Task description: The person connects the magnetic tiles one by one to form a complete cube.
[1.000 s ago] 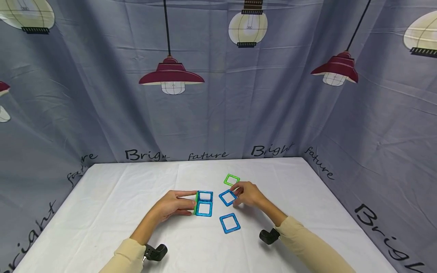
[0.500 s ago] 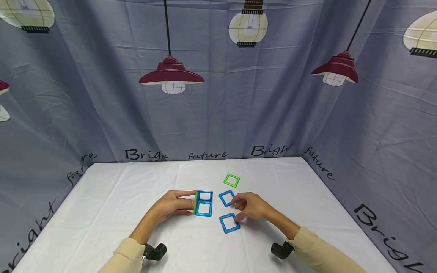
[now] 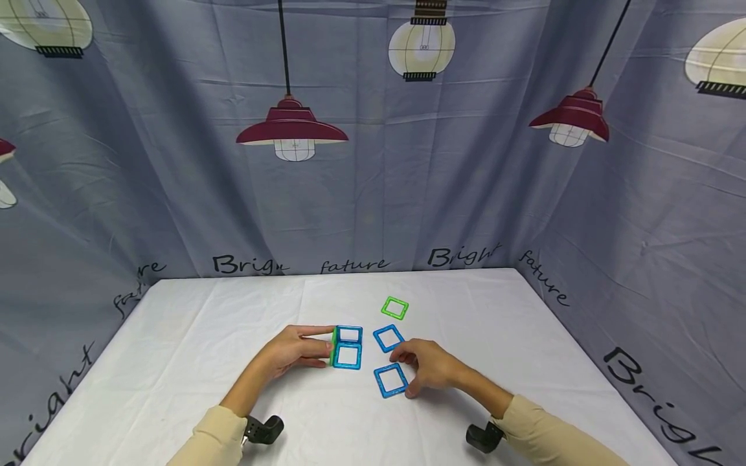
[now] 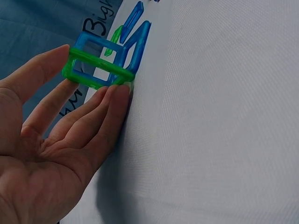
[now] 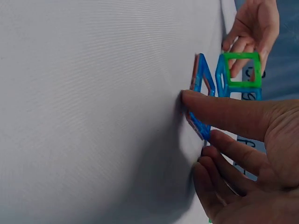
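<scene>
Right hand (image 3: 428, 370) has dropped back toward me, off the middle blue tile (image 3: 388, 338) and down onto the nearest blue tile (image 3: 391, 380). In the right wrist view the thumb (image 5: 219, 109) presses that tile's edge and the fingers are curling in below it; looks like a pinch forming, tile not lifted yet, flat on the white table (image 3: 192, 336). So I read it as a switch of target: the near tile is the next piece, the middle one left lying where it was.

Left hand (image 3: 294, 351) hasn't moved: fingers straight, thumb and fingertips bracing the green side of the standing blue-green assembly (image 3: 347, 347), just left of the loose tiles.

Farther back, the loose green tile (image 3: 395, 307) lies flat and untouched, apart from both hands.
</scene>
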Tool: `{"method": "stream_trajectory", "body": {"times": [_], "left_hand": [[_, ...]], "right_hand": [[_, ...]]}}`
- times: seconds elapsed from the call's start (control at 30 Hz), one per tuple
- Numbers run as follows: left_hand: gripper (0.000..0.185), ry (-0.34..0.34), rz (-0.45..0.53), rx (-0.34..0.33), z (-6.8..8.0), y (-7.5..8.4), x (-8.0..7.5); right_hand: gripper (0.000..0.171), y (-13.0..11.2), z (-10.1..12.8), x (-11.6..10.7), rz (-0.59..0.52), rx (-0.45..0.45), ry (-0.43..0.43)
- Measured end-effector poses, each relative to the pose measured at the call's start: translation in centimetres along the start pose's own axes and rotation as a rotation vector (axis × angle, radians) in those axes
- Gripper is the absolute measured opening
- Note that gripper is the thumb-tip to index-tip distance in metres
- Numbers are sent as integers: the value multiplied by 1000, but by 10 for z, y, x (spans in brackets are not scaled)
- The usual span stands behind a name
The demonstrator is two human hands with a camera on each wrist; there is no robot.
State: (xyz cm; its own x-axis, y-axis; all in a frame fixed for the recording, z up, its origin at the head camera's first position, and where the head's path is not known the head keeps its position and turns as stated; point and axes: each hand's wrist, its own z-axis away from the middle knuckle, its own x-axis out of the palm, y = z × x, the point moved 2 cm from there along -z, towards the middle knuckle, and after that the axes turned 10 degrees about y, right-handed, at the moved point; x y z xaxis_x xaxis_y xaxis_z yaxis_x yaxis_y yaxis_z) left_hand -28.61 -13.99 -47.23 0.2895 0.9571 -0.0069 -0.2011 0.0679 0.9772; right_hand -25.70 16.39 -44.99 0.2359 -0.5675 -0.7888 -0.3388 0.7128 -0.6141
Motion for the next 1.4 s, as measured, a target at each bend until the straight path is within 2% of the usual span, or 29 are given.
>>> {"method": "stream_trajectory", "body": {"times": [0.37,0.73,1.4], "left_hand": [[61,4,0,-11,0,0,0],[61,1,1,-7,1,0,0],[60,-5,2,-16,2,3,1]], "right_hand": [[53,0,-4,-3,-15,-22,45],[51,-6,-18,0,-31,14,111],[51,-19,-32,11,7,23,140]]}}
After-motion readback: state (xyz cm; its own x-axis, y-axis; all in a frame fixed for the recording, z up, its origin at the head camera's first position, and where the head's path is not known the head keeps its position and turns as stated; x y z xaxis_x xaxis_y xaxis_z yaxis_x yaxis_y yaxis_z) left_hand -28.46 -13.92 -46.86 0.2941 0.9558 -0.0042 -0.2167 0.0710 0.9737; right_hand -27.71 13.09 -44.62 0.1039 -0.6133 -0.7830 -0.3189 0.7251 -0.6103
